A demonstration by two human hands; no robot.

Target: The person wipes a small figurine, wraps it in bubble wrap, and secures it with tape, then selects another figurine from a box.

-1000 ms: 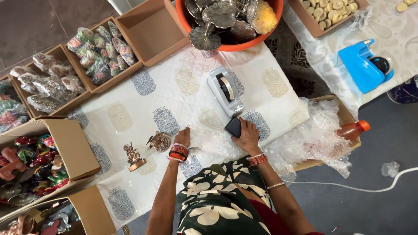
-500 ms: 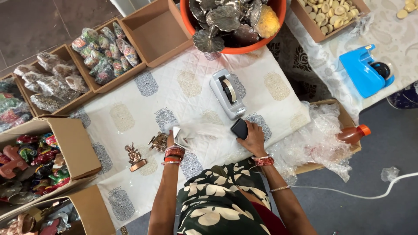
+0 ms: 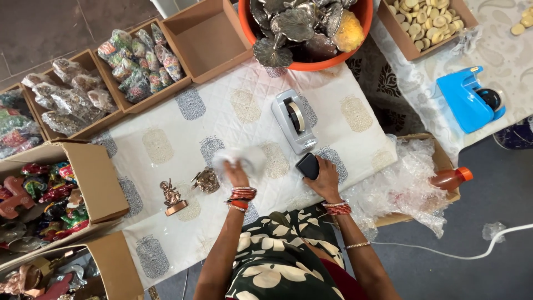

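White quilted cloth [image 3: 166,139] covers the worktable. Left hand [image 3: 236,175] grips a thin, blurred plastic wrap sheet [image 3: 244,158]: light, limp, slippery; best pinched at an edge. Right hand [image 3: 325,180] rests closed over a dark phone [image 3: 307,165]. Small metal figurine [image 3: 206,180] lies just beside the left hand.

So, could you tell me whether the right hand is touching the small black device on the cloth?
Touching. The head view shows the right hand resting on the black device, its fingers overlapping the device's lower edge with no gap visible.

both hands [image 3: 236,173] [image 3: 325,179] reach forward, fingers curled, gripping.
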